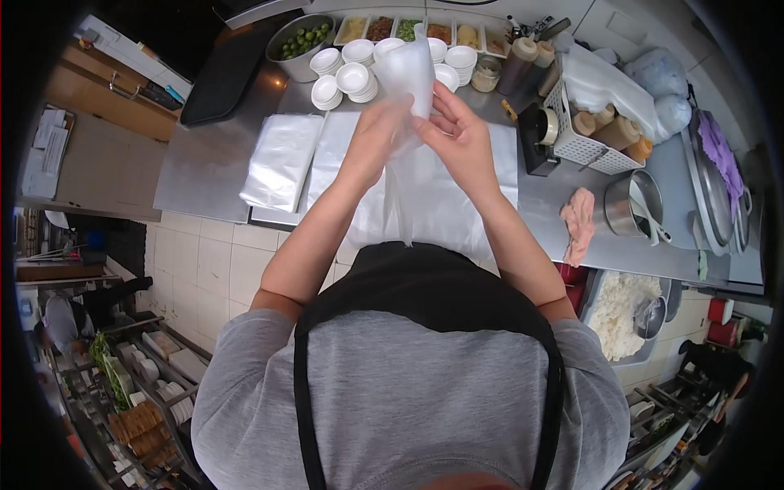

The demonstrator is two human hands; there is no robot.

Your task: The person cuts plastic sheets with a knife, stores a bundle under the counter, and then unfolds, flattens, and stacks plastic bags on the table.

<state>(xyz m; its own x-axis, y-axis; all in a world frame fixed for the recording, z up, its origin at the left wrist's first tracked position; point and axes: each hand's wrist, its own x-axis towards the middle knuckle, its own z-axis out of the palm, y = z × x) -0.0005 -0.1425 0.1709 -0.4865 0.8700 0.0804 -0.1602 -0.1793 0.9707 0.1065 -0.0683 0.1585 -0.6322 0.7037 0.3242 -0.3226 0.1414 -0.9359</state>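
Observation:
A thin, clear plastic bag (408, 69) is bunched upright between my two hands, above the steel counter. My left hand (382, 135) is closed around its left side, the fingers partly hidden by the film. On the other side, my right hand (456, 135) pinches the bag between thumb and fingers. Beneath both hands lie flat sheets of clear plastic (474, 180), reaching down over the counter's front edge. A stack of folded plastic bags (282, 159) rests to the left of them. Small white dishes (354, 79) stand in stacks just beyond my hands.
A pot of green limes (304, 45) and trays of chopped ingredients (380, 29) line the back. Sauce bottles fill a white basket (600, 143) at right, near a steel pot (633, 200) and pink cloth (578, 224). Lower right sits a tub of rice (622, 314).

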